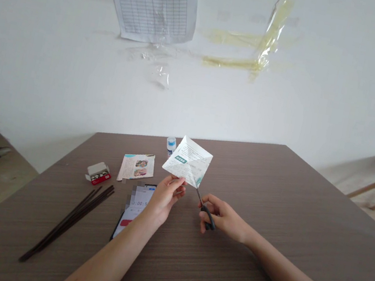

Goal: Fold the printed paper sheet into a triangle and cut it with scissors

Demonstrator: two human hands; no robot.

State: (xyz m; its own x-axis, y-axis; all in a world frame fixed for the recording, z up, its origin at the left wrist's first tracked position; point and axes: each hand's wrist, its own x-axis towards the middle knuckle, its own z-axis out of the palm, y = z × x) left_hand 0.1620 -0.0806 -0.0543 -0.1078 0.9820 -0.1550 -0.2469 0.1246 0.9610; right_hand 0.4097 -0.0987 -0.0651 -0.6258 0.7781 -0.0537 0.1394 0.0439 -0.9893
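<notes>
Left hand [164,199] pinches white paper square [191,161], right hand [226,218] grips black-handled scissors [210,220] at its near corner; cut unfinished, depth unclear.

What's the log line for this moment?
left hand: holding printed paper | right hand: gripping scissors, tip end at paper's lower corner | phone: on table

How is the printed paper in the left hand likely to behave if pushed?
The printed paper is probably light, since it looks thin. It may stay fairly flat under a gentle touch, as it juts out beyond the left hand without drooping. A firmer push would likely bend it, given its visible creases.
</notes>
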